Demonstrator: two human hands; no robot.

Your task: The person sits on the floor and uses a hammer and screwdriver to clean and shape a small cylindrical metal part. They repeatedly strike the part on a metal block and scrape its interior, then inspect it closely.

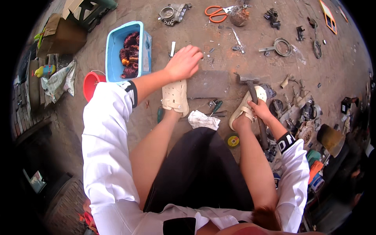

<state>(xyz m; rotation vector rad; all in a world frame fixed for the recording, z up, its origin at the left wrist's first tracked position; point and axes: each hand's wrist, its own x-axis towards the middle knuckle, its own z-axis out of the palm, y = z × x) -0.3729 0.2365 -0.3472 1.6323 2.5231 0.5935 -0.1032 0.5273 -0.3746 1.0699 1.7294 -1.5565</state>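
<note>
My left hand (183,62) is over the metal plate's left end and the left cream clog (172,94), fingers loosely bent and slightly apart, with nothing visible in them. My right hand (258,107) is shut on the dark handle of a hammer (244,79), whose head points up beside the right cream clog (242,111). The flat grey metal plate (207,84) lies between my feet. Just nearer lie a white cloth (203,120), some screwdrivers (216,107) and a small yellow disc (233,141).
A blue tub (113,51) of reddish-brown bundles and a red bucket (89,86) stand left. Orange scissors (215,15) and a metal housing (174,15) lie beyond. Many machine parts (305,129) crowd the right. A cardboard box (64,33) sits at upper left.
</note>
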